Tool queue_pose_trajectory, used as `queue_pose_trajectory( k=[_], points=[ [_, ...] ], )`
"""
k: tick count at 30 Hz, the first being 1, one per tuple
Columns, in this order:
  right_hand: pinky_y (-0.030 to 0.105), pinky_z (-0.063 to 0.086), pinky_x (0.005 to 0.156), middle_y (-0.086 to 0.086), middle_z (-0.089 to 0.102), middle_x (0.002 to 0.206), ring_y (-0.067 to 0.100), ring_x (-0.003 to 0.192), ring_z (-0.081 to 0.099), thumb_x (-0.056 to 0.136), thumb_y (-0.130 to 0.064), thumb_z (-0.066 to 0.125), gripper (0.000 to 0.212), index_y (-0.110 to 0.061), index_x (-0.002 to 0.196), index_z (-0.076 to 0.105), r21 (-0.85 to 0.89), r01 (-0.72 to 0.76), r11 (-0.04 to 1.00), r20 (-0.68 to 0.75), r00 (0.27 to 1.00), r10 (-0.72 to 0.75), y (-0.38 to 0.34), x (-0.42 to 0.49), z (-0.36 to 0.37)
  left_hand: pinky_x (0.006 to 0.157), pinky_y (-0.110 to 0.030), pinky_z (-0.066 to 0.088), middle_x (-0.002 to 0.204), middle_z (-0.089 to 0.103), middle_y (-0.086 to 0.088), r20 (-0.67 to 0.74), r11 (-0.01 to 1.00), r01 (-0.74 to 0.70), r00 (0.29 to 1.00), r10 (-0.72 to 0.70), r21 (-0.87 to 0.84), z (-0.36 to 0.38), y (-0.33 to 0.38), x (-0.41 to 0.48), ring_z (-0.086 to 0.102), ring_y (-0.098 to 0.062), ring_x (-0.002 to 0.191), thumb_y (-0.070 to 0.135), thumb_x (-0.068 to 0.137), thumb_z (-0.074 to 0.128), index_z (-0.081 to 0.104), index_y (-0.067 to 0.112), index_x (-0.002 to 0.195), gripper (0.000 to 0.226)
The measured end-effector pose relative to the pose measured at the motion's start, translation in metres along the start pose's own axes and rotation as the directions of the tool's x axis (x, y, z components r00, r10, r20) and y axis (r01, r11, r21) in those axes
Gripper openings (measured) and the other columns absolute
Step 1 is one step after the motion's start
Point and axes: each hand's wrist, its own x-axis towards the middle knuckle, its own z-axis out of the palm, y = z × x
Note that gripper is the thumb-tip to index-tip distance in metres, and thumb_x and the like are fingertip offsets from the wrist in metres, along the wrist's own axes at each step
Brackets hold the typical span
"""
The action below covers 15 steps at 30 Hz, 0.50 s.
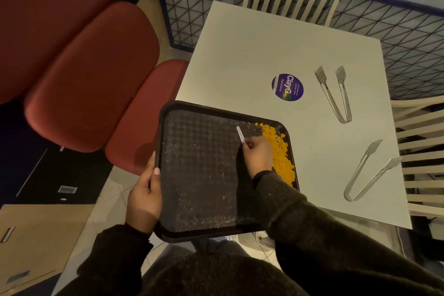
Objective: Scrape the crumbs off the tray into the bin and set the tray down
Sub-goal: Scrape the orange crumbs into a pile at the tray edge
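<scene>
White scraper (pixel 240 133) — tip away, slightly leftward — over tray (pixel 204 175)

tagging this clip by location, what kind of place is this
Likely a canteen or food court: a tray with crumbs, a ClayGo sticker on the table, and red padded seats.

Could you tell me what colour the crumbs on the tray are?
Orange-yellow crumbs, clearest in the head view.
</scene>
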Motion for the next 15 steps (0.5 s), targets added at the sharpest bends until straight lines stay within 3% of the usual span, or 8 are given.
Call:
queue_pose_trajectory(
  k=[8,12,15],
  points=[
    [0.028,0.043,0.074,0.017,0.069,0.094,0.028,0.084,0.061,0.089,-0.007,0.053,0.019,0.0,0.093,0.07,0.029,-0.154,0.988,-0.065,0.986,0.155,0.003,0.029,-0.016,0.096,-0.024,0.03,0.127,0.042,0.02,0.015,1.0,0.013,1.0,-0.013,0.001,-0.001,0.0,0.0,0.039,-0.001,0.116,0.033,0.099,0.031,0.034,0.035,0.142,0.043],
    [0.027,0.04,0.074,0.016,0.067,0.096,0.025,0.082,0.058,0.089,-0.01,0.055,0.015,-0.002,0.092,0.067,0.017,-0.243,0.97,-0.101,0.965,0.244,0.012,0.034,-0.021,0.094,-0.025,0.032,0.125,0.044,0.02,0.023,1.0,0.022,0.999,-0.022,0.004,-0.003,0.0,0.003,0.041,-0.002,0.112,0.035,0.099,0.031,0.034,0.036,0.142,0.043],
    [0.028,0.042,0.072,0.011,0.066,0.093,0.018,0.077,0.054,0.089,-0.012,0.056,0.012,-0.007,0.093,0.065,0.044,-0.184,0.982,-0.107,0.976,0.188,0.01,0.021,-0.016,0.094,-0.024,0.031,0.125,0.042,0.022,0.034,1.0,0.006,0.999,-0.006,-0.01,-0.003,0.002,0.004,0.04,0.0,0.114,0.034,0.099,0.031,0.034,0.036,0.142,0.043]
  ],
)
